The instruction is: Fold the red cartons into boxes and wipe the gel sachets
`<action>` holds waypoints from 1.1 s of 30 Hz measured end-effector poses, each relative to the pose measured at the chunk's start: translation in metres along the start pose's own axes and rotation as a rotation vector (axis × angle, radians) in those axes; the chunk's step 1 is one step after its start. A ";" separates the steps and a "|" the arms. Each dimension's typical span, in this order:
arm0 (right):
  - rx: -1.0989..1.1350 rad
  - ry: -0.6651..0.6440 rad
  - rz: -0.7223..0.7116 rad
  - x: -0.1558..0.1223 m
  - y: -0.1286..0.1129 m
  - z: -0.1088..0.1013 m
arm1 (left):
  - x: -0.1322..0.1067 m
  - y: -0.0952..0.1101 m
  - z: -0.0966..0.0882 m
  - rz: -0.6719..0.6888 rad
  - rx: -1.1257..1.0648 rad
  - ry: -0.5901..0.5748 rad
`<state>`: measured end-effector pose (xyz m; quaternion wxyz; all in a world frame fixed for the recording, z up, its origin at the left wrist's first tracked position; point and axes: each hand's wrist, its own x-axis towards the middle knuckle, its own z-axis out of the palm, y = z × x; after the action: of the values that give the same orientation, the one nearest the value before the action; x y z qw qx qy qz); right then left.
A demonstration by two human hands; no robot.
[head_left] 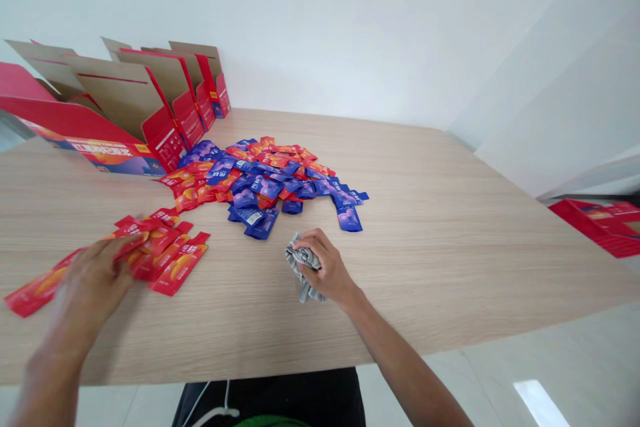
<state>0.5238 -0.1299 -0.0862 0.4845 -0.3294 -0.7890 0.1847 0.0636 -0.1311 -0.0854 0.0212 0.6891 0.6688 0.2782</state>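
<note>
My right hand [327, 267] is closed around a crumpled grey striped cloth [303, 257], which rests on the wooden table near the middle. At the left, my left hand [97, 277], a little blurred, has its fingers bent over a group of red sachets with orange fruit prints. A red sachet [131, 245] is between its thumb and fingers. Around that hand lie other red sachets [179, 267], and one long red sachet [43, 285] sticks out to its left. Further back is a mixed heap of red and blue sachets [267, 183].
Several open red cardboard boxes [125, 153] stand in a row at the back left, flaps raised. A white wall [350, 33] runs behind the table [450, 233]. Beyond the table's right edge sits another red box [600, 220].
</note>
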 end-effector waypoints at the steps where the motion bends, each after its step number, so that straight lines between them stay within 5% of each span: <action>1: -0.001 -0.002 0.002 0.000 0.000 0.000 | 0.004 0.024 0.009 0.038 0.008 0.007; 6: 0.022 0.017 -0.012 0.000 0.004 0.000 | 0.040 0.143 0.062 0.154 -0.102 -0.197; 9: 0.019 0.016 0.006 0.001 0.006 -0.002 | 0.078 0.174 0.089 0.073 -0.071 -0.207; 14: 0.007 0.007 0.006 0.001 0.006 -0.003 | 0.141 0.169 0.114 -0.214 0.002 -0.193; 19: -0.012 0.006 0.015 0.001 0.007 -0.004 | 0.168 0.150 0.119 -0.367 0.054 -0.147; 24: -0.012 0.007 0.014 0.001 0.006 -0.004 | 0.174 0.135 0.111 -0.363 0.084 -0.106; 33: -0.013 0.005 0.016 0.001 0.004 -0.005 | 0.180 0.114 0.089 -0.160 0.173 -0.075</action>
<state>0.5291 -0.1261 -0.0859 0.4829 -0.3391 -0.7864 0.1827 0.1953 0.0559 -0.0506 0.0089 0.6428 0.7418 0.1909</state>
